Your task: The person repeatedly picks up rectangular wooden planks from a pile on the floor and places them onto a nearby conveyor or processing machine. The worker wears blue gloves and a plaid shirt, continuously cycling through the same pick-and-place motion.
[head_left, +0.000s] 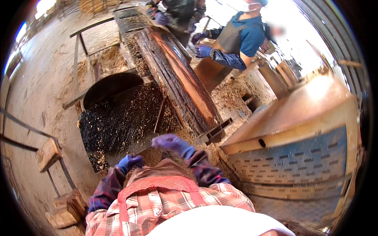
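My left hand (130, 163), in a blue glove, is low in front of my apron, fingers loosely apart with nothing visible in them. To its right, my right hand (172, 143), in a purple glove, reaches forward with fingers loosely extended, also holding nothing that I can see. Both are at the near edge of a dark, sawdust-strewn machine surface (122, 118); whether they touch it I cannot tell. Beyond them lies a long log (177, 74), bark on its sides and a reddish bare strip along its top. A metal bracket (214, 131) stands at its near end.
A person in a blue shirt and apron (246, 35) stands right of the log; another person (181, 15) is at its far end. A large rusty blue machine housing (291, 157) fills the right. Metal rails (65, 173) and wood blocks (65, 214) are at the left.
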`<state>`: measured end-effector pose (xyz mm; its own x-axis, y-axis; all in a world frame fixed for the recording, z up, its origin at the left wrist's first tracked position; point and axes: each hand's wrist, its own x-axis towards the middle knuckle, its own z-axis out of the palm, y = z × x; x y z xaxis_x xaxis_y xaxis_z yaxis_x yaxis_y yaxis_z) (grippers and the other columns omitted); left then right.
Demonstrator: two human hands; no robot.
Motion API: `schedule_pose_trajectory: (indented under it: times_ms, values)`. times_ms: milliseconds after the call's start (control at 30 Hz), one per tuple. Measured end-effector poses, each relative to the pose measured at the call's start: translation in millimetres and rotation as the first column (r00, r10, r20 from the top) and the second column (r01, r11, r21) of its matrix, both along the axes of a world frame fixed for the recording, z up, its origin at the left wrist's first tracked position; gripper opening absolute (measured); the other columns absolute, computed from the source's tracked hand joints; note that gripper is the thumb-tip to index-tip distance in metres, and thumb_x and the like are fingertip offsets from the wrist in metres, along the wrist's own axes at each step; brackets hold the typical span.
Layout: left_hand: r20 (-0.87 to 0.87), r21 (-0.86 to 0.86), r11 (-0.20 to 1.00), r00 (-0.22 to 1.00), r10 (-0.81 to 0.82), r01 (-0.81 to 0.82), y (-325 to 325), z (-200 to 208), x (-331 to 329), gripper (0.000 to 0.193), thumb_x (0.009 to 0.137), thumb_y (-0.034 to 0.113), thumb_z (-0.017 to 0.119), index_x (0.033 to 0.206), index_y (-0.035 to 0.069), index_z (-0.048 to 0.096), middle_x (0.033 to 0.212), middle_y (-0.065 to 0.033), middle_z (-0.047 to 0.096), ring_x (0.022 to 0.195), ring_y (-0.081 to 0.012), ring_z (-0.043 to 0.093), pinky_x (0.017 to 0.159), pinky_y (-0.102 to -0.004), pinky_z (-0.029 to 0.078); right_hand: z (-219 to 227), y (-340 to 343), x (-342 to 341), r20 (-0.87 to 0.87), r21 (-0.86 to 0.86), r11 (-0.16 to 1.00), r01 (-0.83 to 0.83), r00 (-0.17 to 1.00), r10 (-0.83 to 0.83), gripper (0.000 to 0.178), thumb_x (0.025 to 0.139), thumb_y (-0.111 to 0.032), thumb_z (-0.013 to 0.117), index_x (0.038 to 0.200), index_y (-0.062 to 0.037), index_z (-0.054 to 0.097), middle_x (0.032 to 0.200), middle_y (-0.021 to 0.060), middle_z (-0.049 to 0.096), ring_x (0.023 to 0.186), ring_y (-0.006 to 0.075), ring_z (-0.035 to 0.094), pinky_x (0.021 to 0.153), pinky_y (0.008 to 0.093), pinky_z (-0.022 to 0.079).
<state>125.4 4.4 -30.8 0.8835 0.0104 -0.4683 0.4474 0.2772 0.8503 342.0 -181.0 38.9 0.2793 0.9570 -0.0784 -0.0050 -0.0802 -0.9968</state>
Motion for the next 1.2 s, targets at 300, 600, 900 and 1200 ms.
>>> schedule_pose_trajectory:
  times_ms: [300,600,900,1200]
  values:
    - [0.104,0.227,0.973,0.994,0.008,-0.032,-78.1,73.2,127.5,0.056,0.081,0.048,0.062,0.109,-0.001,0.059,0.09,-0.0043,0.061,0.081,-0.0135,0.055,0.071,-0.027,0.044,70.7,-109.0,261.4,0.746,-0.082,0.926,0.369,0.639,-0.188,0.036,0.095,-0.016,0.037,0.125,-0.0017,0.05,0.129,0.0122,0.048,0.121,0.0185,0.044,0.106,0.0305,0.031]
    - [0.163,0.049,0.888,0.881,0.444,-0.456,-128.4,57.8,199.1,0.077,0.081,0.047,0.062,0.128,-0.007,0.036,0.117,-0.0171,0.053,0.099,-0.021,0.054,0.083,-0.0294,0.045,5.3,-83.2,256.1,-0.044,-0.45,0.779,0.437,0.861,-0.507,0.053,0.095,-0.038,0.033,0.135,-0.0024,0.037,0.135,0.0079,0.042,0.125,0.02,0.037,0.106,0.0311,0.025]
    - [0.074,0.422,0.809,0.905,0.419,-0.409,-165.7,75.2,182.4,0.089,0.081,0.058,0.051,0.132,-0.01,0.024,0.126,-0.0257,0.041,0.113,-0.0291,0.044,0.094,-0.0318,0.037,-12.1,-83.0,244.8,-0.205,-0.48,0.799,0.362,0.839,-0.503,0.06,0.092,-0.049,0.034,0.133,-0.0046,0.041,0.129,0.008,0.048,0.117,0.0235,0.045,0.101,0.0348,0.032]
    - [-0.36,0.635,0.736,0.933,0.016,0.233,-158.5,140.1,180.2,0.102,0.08,0.07,0.039,0.136,-0.012,0.013,0.134,-0.0344,0.028,0.127,-0.0371,0.034,0.106,-0.0342,0.028,23.0,-95.9,224.6,-0.39,-0.547,0.772,0.323,0.718,-0.577,0.069,0.088,-0.06,0.034,0.131,-0.0069,0.045,0.123,0.0082,0.054,0.109,0.027,0.052,0.096,0.0384,0.039]
